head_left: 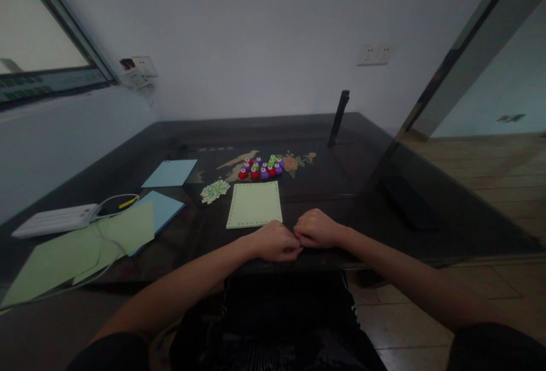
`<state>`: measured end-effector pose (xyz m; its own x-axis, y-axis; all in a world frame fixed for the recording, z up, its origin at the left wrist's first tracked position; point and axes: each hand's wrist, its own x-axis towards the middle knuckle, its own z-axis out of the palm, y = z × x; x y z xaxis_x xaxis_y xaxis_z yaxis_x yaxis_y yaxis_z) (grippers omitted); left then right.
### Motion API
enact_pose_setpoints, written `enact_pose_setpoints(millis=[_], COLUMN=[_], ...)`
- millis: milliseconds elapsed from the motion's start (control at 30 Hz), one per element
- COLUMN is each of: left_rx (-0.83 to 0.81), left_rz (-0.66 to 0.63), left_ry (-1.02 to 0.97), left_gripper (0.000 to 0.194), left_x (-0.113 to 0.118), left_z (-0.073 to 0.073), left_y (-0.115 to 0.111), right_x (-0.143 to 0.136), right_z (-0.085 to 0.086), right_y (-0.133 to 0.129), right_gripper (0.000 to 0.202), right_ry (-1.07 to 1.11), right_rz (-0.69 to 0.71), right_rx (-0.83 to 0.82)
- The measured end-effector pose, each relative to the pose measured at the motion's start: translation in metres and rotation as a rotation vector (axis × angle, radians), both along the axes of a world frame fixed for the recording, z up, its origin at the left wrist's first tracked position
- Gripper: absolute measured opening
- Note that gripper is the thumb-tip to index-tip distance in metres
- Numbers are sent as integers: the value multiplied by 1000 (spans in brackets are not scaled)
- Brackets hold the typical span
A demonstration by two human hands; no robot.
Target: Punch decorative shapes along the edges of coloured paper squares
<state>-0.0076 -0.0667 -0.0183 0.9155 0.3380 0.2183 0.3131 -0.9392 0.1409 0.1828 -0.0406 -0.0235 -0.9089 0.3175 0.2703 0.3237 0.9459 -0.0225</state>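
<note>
My left hand (276, 241) and my right hand (318, 229) rest at the table's near edge, both closed into loose fists with their knuckles touching. Nothing shows in either of them. Just beyond my left hand lies a pale green sheet (255, 205) with a row of small marks around its border. Behind that sheet stands a cluster of small red, purple and green pieces (261, 169), each with a white eye-like top. To the sheet's left is a heap of small pale green and white paper bits (214, 190).
Blue sheets (169, 173), green sheets (63, 254), a white power strip (55, 220) and its cable lie at the left. On the dark table (324, 189) a black upright post (339, 118) rises at the back right. A black flat object (407, 203) lies at right.
</note>
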Motion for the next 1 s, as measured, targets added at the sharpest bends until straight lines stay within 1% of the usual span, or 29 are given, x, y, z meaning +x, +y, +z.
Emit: enact_pose_setpoints(millis=[267, 633, 1000], left_rx=[24, 13, 8], left_rz=[-11, -6, -7], left_ry=[-3, -27, 5], left_gripper=[27, 27, 25], left_x=[0, 0, 1], left_z=[0, -1, 2], left_y=[0, 0, 0], right_x=[-1, -1, 0], right_z=[4, 4, 3], right_y=[-1, -1, -1], right_gripper=[26, 26, 25], right_ry=[-28, -38, -42], right_rz=[0, 3, -3], right_rx=[-25, -50, -52])
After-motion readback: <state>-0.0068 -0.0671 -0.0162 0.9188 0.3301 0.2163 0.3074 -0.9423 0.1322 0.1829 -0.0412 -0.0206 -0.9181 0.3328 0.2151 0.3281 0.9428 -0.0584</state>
